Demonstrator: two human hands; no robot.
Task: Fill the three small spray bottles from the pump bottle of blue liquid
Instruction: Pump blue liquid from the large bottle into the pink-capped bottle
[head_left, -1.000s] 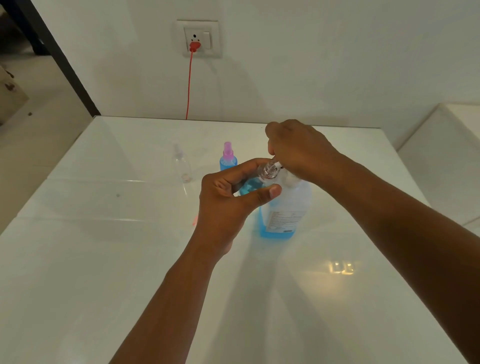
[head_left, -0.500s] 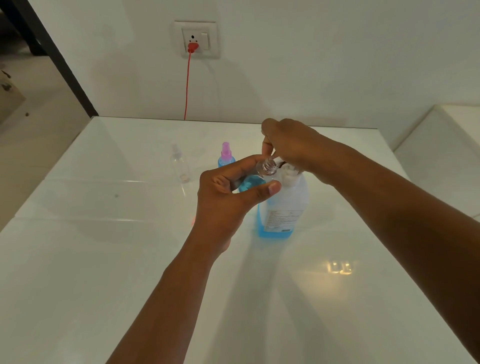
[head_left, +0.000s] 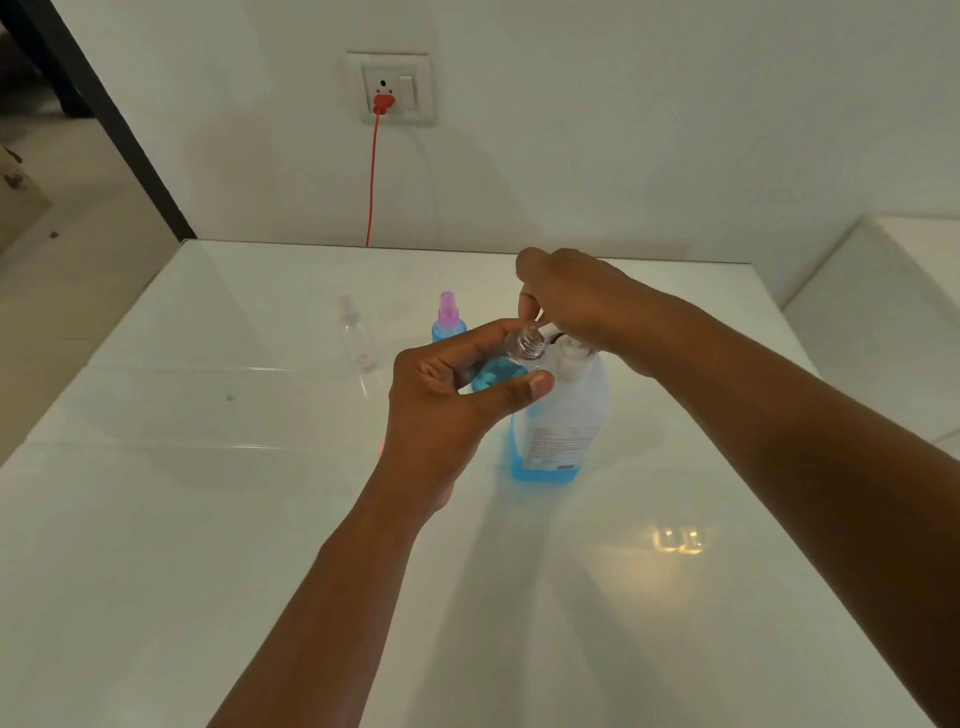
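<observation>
Blue liquid fills a pink-capped spray bottle (head_left: 448, 323) and tints the white-labelled pump bottle (head_left: 563, 415) on a glossy white table (head_left: 208, 519); a red cord (head_left: 372, 176) hangs from a white socket (head_left: 389, 87).

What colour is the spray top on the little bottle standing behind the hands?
Pink spray top, on a bottle of blue liquid; the head view shows it.

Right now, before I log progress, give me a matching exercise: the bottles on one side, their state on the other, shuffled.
Things:
1. pump bottle
2. pink-capped spray bottle
3. clear spray bottle
4. uncapped spray bottle

States:
A. standing empty, far left
B. held in the left hand at the spout
C. pressed by the right hand
D. standing capped, blue inside

Pairs: 1-C, 2-D, 3-A, 4-B
</observation>
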